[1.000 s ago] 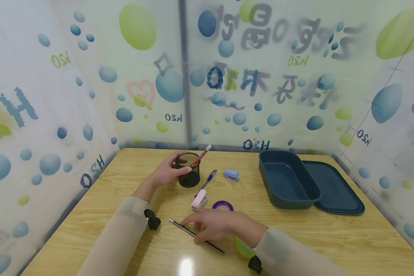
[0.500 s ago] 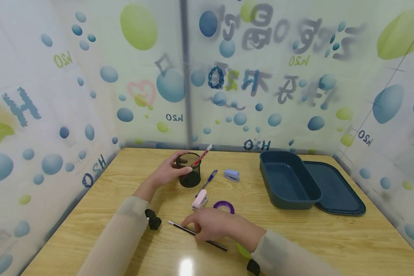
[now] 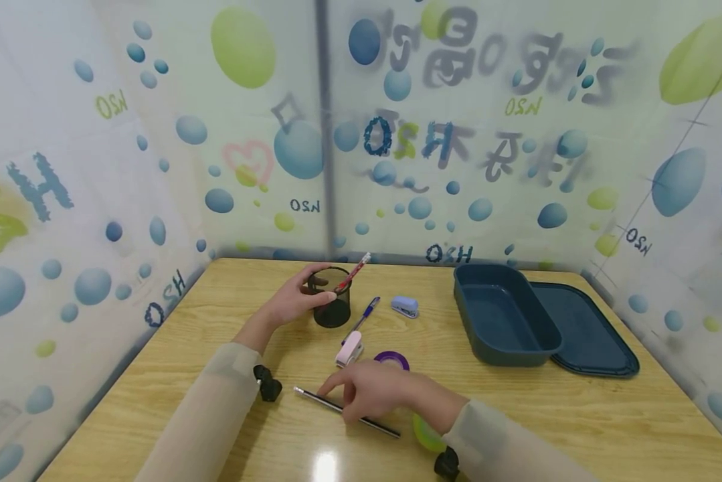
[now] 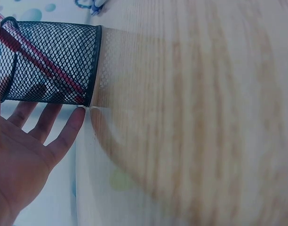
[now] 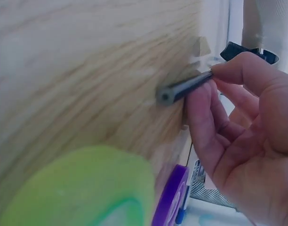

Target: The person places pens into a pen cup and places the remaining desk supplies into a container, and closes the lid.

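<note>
My left hand (image 3: 291, 301) holds a black mesh pen cup (image 3: 332, 313) upright on the table, thumb at the near rim and fingers on the far side. In the left wrist view, fingertips of the left hand (image 4: 26, 160) touch the mesh wall. A red patterned pencil (image 3: 356, 269) leans inside the cup, its eraser end above the rim. Near the table's front, my right hand (image 3: 373, 389) pinches a dark pencil (image 3: 380, 427) between thumb and fingers. The right wrist view shows the blunt end of this pencil (image 5: 181, 91) pointing at the camera, close to the wood.
Between the hands lie a blue pen (image 3: 369, 309), a pink stapler-like item (image 3: 350, 349) and a purple tape roll (image 3: 399, 358). A blue mini stapler (image 3: 405, 306) sits behind. A yellow-green round item (image 3: 425, 435) is under the right wrist. At right, a dark blue box (image 3: 499, 308) overlaps its lid (image 3: 598, 331).
The dark pencil's near-right end has swung slightly up and to the right in the right hand's fingers. The left hand and the pen cup stay in place.
</note>
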{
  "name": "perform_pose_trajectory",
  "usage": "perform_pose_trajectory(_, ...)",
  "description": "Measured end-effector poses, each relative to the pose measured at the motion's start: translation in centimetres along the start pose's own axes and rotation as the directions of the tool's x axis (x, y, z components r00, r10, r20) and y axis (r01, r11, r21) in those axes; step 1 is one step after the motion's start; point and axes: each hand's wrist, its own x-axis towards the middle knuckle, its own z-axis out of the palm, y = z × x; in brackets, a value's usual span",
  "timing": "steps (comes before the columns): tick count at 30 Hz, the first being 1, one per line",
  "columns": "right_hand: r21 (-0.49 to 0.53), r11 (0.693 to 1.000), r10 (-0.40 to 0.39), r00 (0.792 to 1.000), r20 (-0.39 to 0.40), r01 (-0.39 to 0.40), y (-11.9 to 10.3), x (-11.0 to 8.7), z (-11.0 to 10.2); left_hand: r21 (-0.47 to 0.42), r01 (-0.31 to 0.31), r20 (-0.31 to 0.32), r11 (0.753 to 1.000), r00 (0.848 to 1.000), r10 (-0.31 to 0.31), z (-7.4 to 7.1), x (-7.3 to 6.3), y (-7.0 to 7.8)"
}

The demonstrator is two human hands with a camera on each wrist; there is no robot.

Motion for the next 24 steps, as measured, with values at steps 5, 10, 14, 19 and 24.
perform_pose_trajectory(5, 0.142, 0.990, -0.014, 1.000, 0.006, 0.013, 0.7, -0.2, -0.1, -0.002, -0.002, 0.001, 1.000, 1.000, 0.002, 0.0, -0.1, 0.2)
perform_pose_trajectory(10, 0.236, 0.971, -0.029, 0.999, 0.014, 0.025, 0.8, -0.4, -0.4, -0.007, -0.005, 0.000, 1.000, 1.000, 0.005, 0.0, -0.2, 0.5)
perform_pose_trajectory(14, 0.303, 0.952, -0.042, 0.999, 0.001, 0.040, 0.8, -0.7, -0.7, -0.011, -0.006, 0.002, 1.000, 1.000, 0.006, 0.0, -0.3, 0.5)
perform_pose_trajectory(19, 0.376, 0.923, -0.074, 0.996, -0.047, 0.087, 0.9, -1.2, -1.3, -0.020, -0.011, 0.004, 1.000, 1.000, 0.011, 0.0, -0.3, 0.5)
perform_pose_trajectory(24, 0.415, 0.898, -0.097, 0.985, -0.139, 0.147, 1.1, -1.4, -2.2, -0.031, -0.015, 0.007, 0.999, 1.000, 0.015, 0.0, -0.3, 0.5)
